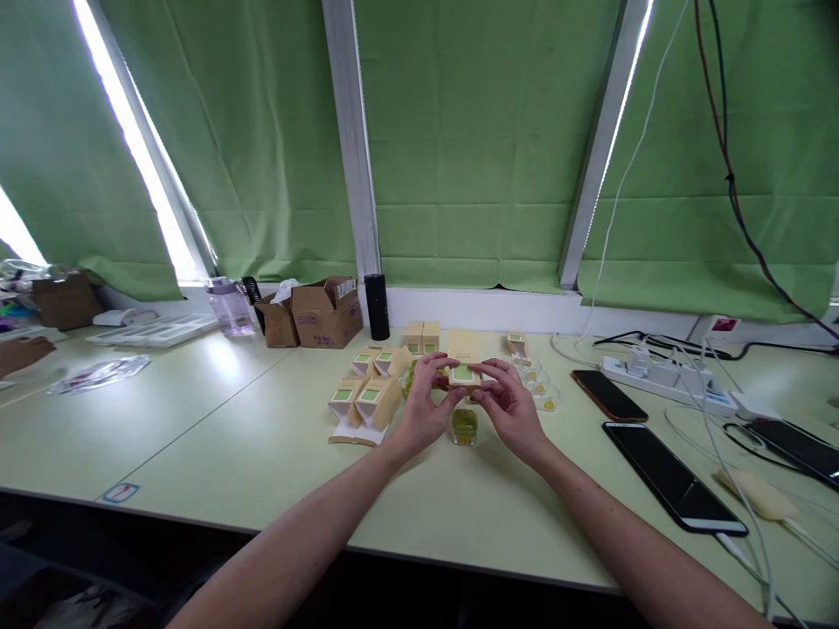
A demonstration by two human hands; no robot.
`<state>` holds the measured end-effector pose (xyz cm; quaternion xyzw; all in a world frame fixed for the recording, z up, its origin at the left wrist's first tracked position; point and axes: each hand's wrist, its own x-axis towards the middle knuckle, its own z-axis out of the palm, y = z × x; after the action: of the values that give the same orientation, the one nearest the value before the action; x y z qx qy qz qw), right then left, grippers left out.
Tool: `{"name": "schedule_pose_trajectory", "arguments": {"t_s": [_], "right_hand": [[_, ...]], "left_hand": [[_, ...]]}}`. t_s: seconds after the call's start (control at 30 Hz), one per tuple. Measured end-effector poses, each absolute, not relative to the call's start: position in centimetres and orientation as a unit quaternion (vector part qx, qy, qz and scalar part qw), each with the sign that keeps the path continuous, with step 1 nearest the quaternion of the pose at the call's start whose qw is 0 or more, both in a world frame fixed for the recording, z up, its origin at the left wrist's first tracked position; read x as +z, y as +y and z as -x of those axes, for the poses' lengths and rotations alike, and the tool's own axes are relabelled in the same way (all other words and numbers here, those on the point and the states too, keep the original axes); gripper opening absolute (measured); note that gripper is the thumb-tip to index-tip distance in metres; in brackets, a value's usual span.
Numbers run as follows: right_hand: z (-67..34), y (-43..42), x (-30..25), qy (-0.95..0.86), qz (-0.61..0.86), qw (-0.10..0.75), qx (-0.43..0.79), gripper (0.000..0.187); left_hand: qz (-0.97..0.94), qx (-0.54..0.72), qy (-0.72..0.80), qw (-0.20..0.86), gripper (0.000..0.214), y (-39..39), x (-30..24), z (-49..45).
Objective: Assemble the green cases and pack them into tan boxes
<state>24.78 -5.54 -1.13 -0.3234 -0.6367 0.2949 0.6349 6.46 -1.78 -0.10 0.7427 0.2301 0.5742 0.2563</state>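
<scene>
Between my two hands is a small tan cardboard box (463, 374) with a green-and-white label, its tall flap standing up behind. My left hand (429, 397) grips its left side with thumb and fingers. On the opposite side my right hand (511, 402) holds it the same way. Just below, a small clear jar with a green lid (464, 425) stands on the table. Several similar tan boxes (367, 393) with green labels are grouped to the left. Partly hidden behind my left hand are more green items (409, 377).
Clear plastic trays with yellow dots (544, 391) lie right of my hands. Phones (669, 476), cables and a white power strip (669, 383) occupy the right side. Cardboard cartons (326, 313), a black cylinder (377, 307) and a purple bottle (229, 307) stand at the back. Another person's hand (24, 354) shows far left.
</scene>
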Motion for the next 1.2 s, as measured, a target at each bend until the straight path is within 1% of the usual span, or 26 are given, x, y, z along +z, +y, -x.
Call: {"name": "schedule_pose_trajectory", "arguments": {"t_s": [0.13,0.2,0.37,0.47,0.6,0.7,0.8,0.93,1.0,1.1,1.17,1.2], "right_hand": [[-24.6,-5.4,-1.0,-0.633,0.303,0.627,0.338,0.045],[-24.7,-5.3,-1.0,-0.638,0.296,0.618,0.352,0.047],[-25.0,-5.5,-0.8,-0.681,0.308,0.591,0.304,0.047],[-25.1,-6.0,-0.7,-0.694,0.31,0.586,0.281,0.051],[-24.9,-6.6,-0.7,-0.701,0.308,0.584,0.27,0.062],[-24.9,-7.0,-0.6,-0.714,0.294,0.58,0.261,0.065],[-24.9,-7.3,-0.4,-0.727,0.289,0.57,0.25,0.063],[-24.9,-7.5,-0.4,-0.742,0.278,0.557,0.251,0.056],[-24.9,-7.3,-0.6,-0.741,0.274,0.56,0.249,0.052],[-25.0,-6.7,-1.1,-0.717,0.299,0.585,0.233,0.047],[-25.2,-6.3,-1.3,-0.704,0.343,0.588,0.202,0.038],[-25.2,-6.2,-1.3,-0.704,0.371,0.577,0.184,0.032]], "left_hand": [[-0.762,0.556,0.239,0.231,0.04,-2.1,0.2,-6.2],[-0.772,0.545,0.248,0.212,0.04,-2.2,0.3,-6.1],[-0.782,0.541,0.264,0.163,0.038,-2.5,0.6,-6.0],[-0.777,0.554,0.262,0.146,0.037,-2.4,0.5,-6.1],[-0.754,0.575,0.276,0.156,0.041,-2.0,0.2,-5.9],[-0.734,0.58,0.302,0.185,0.044,-1.6,0.1,-5.7],[-0.72,0.579,0.322,0.207,0.048,-1.4,0.2,-5.5],[-0.704,0.571,0.367,0.208,0.061,-0.9,0.1,-5.4],[-0.698,0.57,0.375,0.218,0.058,-0.5,-0.1,-5.4],[-0.683,0.571,0.374,0.26,0.053,0.3,-0.4,-5.3],[-0.666,0.571,0.382,0.29,0.053,0.8,-0.5,-5.0],[-0.658,0.569,0.391,0.301,0.053,0.9,-0.4,-4.9]]}}
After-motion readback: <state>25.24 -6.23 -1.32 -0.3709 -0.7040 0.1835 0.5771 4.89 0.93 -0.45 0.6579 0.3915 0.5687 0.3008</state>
